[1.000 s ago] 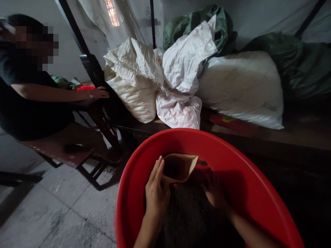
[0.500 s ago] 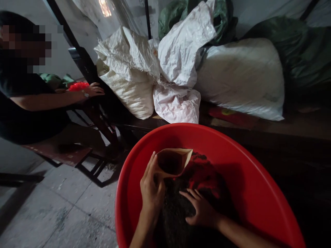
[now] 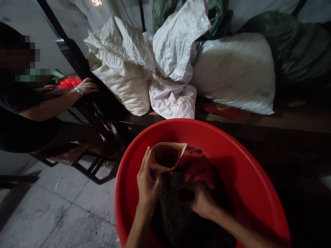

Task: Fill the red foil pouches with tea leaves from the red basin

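Paper bag [image 3: 165, 156] open, fill level unclear

It's inside the red tub [image 3: 232, 144], left hand [image 3: 148, 181] pinching its left side. Right hand [image 3: 201, 199] curled at the dark loose material [image 3: 172, 213]; can't tell if gripping. Plenty lies outside the bag. Mouth faces up, its long axis roughly left-right, pointed corner right.

Rough workshop: piled sacks [image 3: 232, 74], red tub [image 3: 254, 186], gritty floor [image 3: 85, 220].
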Available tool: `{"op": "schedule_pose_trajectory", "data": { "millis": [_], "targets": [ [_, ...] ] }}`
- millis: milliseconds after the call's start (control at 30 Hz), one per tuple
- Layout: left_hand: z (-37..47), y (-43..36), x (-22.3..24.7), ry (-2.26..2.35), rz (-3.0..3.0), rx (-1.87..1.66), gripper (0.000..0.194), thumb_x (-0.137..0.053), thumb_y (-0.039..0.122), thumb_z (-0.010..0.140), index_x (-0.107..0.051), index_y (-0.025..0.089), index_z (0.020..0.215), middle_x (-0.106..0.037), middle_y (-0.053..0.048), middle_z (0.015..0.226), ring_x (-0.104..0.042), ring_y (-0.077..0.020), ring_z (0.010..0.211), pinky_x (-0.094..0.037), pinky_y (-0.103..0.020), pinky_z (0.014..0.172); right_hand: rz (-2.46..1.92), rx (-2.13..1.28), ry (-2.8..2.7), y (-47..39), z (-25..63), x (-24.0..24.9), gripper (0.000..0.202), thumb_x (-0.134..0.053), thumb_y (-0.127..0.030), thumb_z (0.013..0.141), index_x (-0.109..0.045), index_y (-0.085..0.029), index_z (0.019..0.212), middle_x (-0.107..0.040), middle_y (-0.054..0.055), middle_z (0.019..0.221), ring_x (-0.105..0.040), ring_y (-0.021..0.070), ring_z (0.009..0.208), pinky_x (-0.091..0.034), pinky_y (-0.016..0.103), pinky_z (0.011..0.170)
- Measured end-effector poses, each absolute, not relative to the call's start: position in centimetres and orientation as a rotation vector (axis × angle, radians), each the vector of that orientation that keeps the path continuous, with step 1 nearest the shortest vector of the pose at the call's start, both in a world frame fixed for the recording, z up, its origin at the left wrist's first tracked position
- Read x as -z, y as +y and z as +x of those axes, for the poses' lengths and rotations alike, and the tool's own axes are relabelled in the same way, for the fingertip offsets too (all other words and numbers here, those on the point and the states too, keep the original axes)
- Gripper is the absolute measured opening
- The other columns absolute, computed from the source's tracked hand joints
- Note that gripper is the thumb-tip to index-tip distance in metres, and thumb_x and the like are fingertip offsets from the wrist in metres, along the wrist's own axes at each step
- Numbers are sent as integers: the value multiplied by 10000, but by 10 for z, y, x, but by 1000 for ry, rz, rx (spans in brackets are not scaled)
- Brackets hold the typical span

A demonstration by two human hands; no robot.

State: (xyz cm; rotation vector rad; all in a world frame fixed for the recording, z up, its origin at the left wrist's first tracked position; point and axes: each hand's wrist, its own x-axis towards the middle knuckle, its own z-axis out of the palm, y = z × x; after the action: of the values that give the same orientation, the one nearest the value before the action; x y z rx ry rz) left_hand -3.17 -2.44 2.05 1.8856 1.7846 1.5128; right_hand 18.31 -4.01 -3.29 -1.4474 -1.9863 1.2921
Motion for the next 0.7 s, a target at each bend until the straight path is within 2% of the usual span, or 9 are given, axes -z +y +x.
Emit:
{"op": "schedule_pose_trajectory", "data": {
  "millis": [167, 267, 433, 500, 600, 700],
  "targets": [
    [-31, -30, -23, 1753, 1939, -1429, 859, -496, -33, 786, -432, 295, 1577, -489, -56, 1601, -506, -240, 1458, -503, -449, 1183, -1227, -1109, -1776, -14, 183, -62, 329, -693, -364, 807, -751, -270, 1117, -760, 32, 1141, -696, 241, 1089, -513, 392, 1036],
    [-26, -32, -24, 1697, 1968, -1390, 870, -511, -28, 780, -420, 296, 1582, -471, -60, 1615, -485, -243, 1475, -474, -467, 1206, -1217, -961, -1774, 10, 172, -88, 372, -677, -397, 853, -723, -287, 1206, -742, 32, 1241, -682, 245, 1157, -504, 417, 1063],
    [-21, -31, -20, 1661, 1990, -1357, 928, -518, -36, 736, -389, 288, 1596, -428, -73, 1643, -440, -252, 1508, -439, -472, 1232, -1286, -711, -1895, 31, 147, -86, 312, -645, -239, 807, -742, -258, 1103, -752, 38, 1121, -704, 234, 1038, -537, 414, 989],
    [-21, -30, -19, 1654, 1998, -1343, 951, -515, -38, 718, -374, 280, 1604, -409, -78, 1653, -426, -257, 1516, -434, -474, 1235, -1276, -662, -1882, 31, 145, -86, 270, -616, -227, 815, -746, -253, 1050, -751, 35, 1085, -710, 219, 1000, -545, 384, 952],
    [-21, -30, -18, 1674, 1986, -1354, 946, -523, -20, 729, -350, 263, 1616, -372, -87, 1672, -411, -267, 1525, -427, -479, 1239, -1286, -608, -1759, 29, 160, -86, 235, -617, -290, 839, -749, -248, 1029, -757, 45, 1051, -714, 218, 957, -550, 358, 908],
    [-20, -30, -16, 1762, 1937, -1372, 926, -518, -17, 751, -346, 258, 1618, -344, -83, 1685, -409, -263, 1526, -424, -469, 1246, -1434, -547, -1574, 41, 199, -66, 325, -662, -422, 834, -745, -245, 1094, -765, 61, 986, -717, 231, 855, -556, 366, 858]
  ]
}}
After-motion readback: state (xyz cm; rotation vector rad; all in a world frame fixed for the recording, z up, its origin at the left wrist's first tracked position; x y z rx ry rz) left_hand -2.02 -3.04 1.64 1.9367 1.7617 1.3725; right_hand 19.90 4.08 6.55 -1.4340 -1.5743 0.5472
